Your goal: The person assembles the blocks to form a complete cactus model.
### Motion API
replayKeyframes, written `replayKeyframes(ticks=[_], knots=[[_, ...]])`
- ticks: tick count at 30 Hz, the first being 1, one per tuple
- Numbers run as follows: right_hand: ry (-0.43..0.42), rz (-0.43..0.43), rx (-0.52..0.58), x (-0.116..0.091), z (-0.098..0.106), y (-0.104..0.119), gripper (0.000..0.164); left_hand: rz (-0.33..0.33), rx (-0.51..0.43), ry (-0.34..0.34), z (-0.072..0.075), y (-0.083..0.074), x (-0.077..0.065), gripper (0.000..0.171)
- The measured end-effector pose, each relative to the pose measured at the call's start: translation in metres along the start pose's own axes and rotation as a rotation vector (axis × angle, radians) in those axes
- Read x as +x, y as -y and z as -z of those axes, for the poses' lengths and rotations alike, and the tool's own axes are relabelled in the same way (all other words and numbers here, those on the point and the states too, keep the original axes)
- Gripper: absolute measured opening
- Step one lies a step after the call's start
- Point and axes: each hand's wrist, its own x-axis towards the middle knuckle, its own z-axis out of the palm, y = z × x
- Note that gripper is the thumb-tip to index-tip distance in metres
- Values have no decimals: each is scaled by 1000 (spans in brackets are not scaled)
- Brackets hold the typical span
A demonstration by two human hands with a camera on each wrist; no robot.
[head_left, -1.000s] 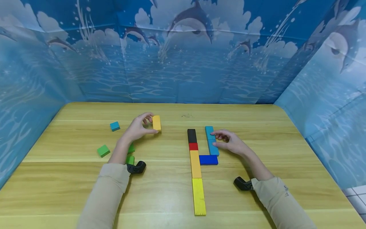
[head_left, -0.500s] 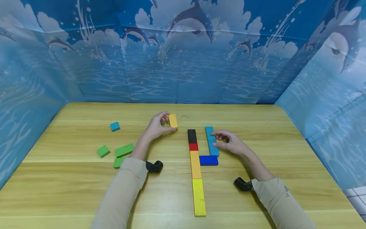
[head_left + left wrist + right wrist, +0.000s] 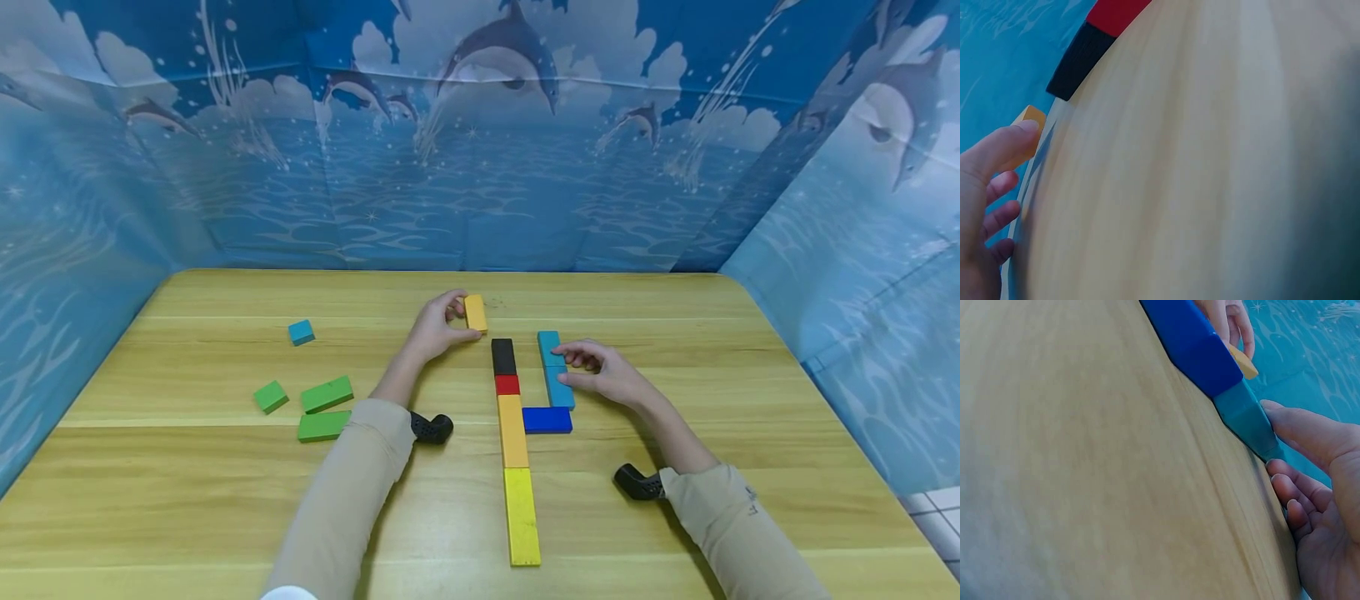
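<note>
My left hand [image 3: 437,327] pinches a small orange block [image 3: 476,313] between thumb and fingers, held up just beyond the far end of a row of blocks. From far to near, that row has a black block [image 3: 503,357], a red block [image 3: 507,384], a longer orange block [image 3: 513,431] and a yellow block [image 3: 522,517]. A dark blue block [image 3: 547,420] juts right from the long orange one. Above it, a light blue block [image 3: 559,388] and another light blue block [image 3: 549,342] stand end to end. Loosely bent, my right hand [image 3: 606,372] touches their right side with thumb and fingertips.
On the left lie a small blue block [image 3: 302,332], a short green block [image 3: 271,397], a longer green block [image 3: 327,394] and another green block [image 3: 323,426]. A dolphin-print cloth [image 3: 480,183] rises behind the wooden table [image 3: 180,517].
The left hand has carried the small orange block rightward across the table, uncovering the green blocks behind its arm. My right hand and the row of blocks stay where they were.
</note>
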Motion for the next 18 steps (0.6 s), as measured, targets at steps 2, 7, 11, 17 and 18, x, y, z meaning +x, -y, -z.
replayKeyframes(ticks=[2, 7, 11, 17, 18], knots=[[-2, -1, 2, 0, 0, 0, 39, -1, 28, -2, -3, -1, 2, 65], [-6, 0, 10, -1, 0, 0, 39, -11, 98, 0, -9, -5, 5, 64], [-6, 2, 4, -1, 0, 0, 38, -10, 124, 5, -12, -6, 7, 65], [-7, 8, 2, -1, 0, 2, 38, -21, 190, 22, -16, -6, 9, 66], [-7, 10, 3, -2, 0, 2, 38, -22, 206, 25, -17, -6, 10, 66]])
